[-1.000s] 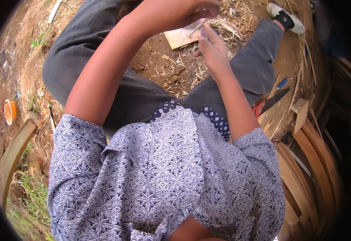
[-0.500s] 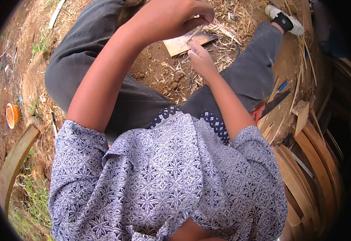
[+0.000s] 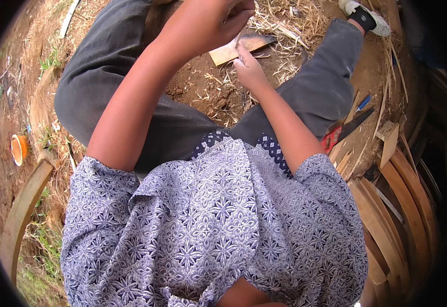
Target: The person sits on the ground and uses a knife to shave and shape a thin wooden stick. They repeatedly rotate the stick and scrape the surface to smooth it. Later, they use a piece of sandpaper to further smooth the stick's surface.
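Observation:
My left hand (image 3: 218,23) is at the top edge of the head view, its fingers curled closed and partly cut off by the frame. Just below and to its right, my right hand (image 3: 249,66) pinches the lower end of a thin pale wooden stick (image 3: 238,39). The stick rises toward my left fist, where its upper end is hidden, so its contact with that hand is unclear. Behind both hands a flat piece of pale board (image 3: 224,54), darkened along its right side, lies on the soil between my legs.
Wood shavings (image 3: 285,30) litter the ground ahead. Beyond my right leg are a saw with a red handle (image 3: 331,139), a blue-handled tool (image 3: 364,103) and several stacked planks (image 3: 382,225). At the left sit an orange bowl (image 3: 19,149) and a long timber (image 3: 21,217).
Both hands have shifted a little to the left and upward in the view. Less of the stick shows between them. The right hand keeps its pinch.

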Demonstrator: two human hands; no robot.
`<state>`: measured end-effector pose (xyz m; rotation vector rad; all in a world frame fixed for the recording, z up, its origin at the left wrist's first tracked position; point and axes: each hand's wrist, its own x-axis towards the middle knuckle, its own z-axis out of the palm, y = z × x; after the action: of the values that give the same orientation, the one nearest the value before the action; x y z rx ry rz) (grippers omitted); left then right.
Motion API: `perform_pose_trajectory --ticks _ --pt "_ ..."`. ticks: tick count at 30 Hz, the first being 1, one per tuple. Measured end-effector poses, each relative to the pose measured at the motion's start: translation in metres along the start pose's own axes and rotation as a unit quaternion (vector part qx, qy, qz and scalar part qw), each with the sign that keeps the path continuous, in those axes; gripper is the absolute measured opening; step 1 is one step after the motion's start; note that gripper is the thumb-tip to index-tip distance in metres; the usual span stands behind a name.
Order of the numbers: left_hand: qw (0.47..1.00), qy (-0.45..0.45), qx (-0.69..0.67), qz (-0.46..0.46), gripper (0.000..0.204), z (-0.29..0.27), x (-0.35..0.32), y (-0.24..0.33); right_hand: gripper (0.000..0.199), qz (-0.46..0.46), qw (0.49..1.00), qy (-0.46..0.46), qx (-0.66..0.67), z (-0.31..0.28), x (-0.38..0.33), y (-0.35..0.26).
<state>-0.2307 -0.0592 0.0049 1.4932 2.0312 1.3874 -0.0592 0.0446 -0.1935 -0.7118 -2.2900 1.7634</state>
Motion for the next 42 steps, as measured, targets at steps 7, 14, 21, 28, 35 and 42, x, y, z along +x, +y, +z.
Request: perform_pose_trajectory --ticks 7,14,21,28,35,42 --pt "1.000 0.021 -0.004 0.015 0.009 0.003 -0.003 0.000 0.057 0.056 0.998 -0.023 0.025 -0.004 -0.004 -0.014" --pt "1.000 0.007 -0.005 0.010 0.009 0.001 -0.008 -0.009 0.055 0.025 0.999 -0.027 0.021 -0.003 -0.006 -0.037" --pt "0.994 -0.026 0.110 0.008 0.010 -0.001 -0.026 0.005 0.057 0.064 0.987 -0.063 0.135 -0.010 -0.016 -0.071" --pt "0.984 -0.066 0.167 -0.002 0.013 -0.014 -0.069 0.019 0.055 0.020 0.986 -0.138 0.090 -0.013 -0.032 -0.106" --pt "0.980 -0.052 0.193 -0.017 0.016 -0.002 -0.112 0.029 0.055 -0.131 0.980 -0.144 0.033 -0.004 -0.046 -0.116" --pt "0.984 -0.008 0.172 -0.036 0.016 0.006 -0.108 0.027 0.054 -0.090 0.990 -0.103 -0.026 -0.008 -0.037 -0.084"
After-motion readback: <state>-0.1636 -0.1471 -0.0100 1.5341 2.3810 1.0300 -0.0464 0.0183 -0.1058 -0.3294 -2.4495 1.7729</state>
